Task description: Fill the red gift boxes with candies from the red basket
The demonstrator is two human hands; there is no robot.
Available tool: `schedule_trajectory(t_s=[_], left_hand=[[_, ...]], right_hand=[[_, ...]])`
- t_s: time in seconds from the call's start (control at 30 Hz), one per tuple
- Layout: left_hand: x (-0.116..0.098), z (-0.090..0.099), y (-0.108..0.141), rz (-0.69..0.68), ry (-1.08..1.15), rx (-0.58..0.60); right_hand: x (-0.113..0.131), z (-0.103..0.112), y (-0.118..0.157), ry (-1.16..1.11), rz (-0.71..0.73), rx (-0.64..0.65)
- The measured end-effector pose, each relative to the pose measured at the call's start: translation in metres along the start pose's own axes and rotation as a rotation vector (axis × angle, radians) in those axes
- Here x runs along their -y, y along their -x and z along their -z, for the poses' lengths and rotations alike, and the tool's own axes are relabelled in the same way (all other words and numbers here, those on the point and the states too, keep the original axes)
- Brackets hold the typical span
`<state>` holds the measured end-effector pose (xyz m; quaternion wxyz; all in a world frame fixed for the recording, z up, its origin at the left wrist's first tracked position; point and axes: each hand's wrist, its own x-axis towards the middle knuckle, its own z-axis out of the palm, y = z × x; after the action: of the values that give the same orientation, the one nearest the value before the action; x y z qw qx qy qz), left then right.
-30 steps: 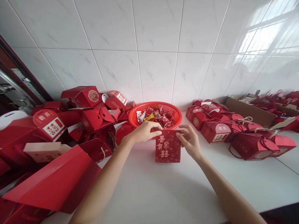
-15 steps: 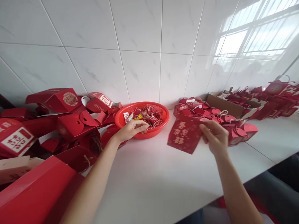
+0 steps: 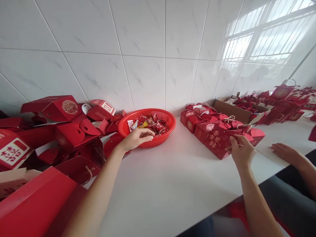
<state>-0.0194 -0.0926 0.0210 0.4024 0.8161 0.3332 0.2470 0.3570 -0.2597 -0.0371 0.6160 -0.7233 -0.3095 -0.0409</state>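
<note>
My right hand (image 3: 242,149) pinches the right end of a red gift box (image 3: 216,140) with gold characters. The box is at the front of a cluster of filled-out red gift boxes (image 3: 192,118) and overlaps them in view. My left hand (image 3: 138,138) is over the front rim of a red plastic basket (image 3: 160,141), thumb and fingertips curled close together. Whatever those fingers hold, if anything, is hidden. Wrapped candies (image 3: 158,125), mostly red with some yellow and white, lie in the basket.
Red boxes (image 3: 76,131) are heaped at the left, with a large open red box (image 3: 37,200) in front. A cardboard carton (image 3: 232,110) and more red bags stand at the right. Another person's hand (image 3: 287,153) rests on the white counter (image 3: 172,187). Tiled wall behind.
My right hand has moved right with the gift box and brought it against the cluster of boxes. The left hand stays by the basket. Another person's hand has come into view at the right.
</note>
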Motion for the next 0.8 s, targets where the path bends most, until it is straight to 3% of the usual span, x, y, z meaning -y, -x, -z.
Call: schedule_trajectory(t_s=[0.27, 0.43, 0.53, 0.63, 0.8], left_hand=[[0.004, -0.003, -0.002, -0.011, 0.012, -0.012], [0.009, -0.008, -0.003, -0.022, 0.01, -0.027], [0.008, -0.011, -0.003, -0.003, -0.004, -0.048], [0.0, -0.013, -0.001, 0.017, -0.044, -0.06], [-0.043, -0.005, 0.034, 0.024, -0.347, -0.011]], right_hand=[[0.001, -0.004, -0.008, 0.215, 0.031, -0.147], [0.001, -0.005, 0.002, 0.253, 0.198, -0.201], [0.014, -0.012, 0.012, 0.16, 0.306, -0.25], [0.034, -0.028, 0.028, -0.018, 0.463, -0.123], [0.068, -0.066, 0.063, -0.154, 0.854, 0.427]])
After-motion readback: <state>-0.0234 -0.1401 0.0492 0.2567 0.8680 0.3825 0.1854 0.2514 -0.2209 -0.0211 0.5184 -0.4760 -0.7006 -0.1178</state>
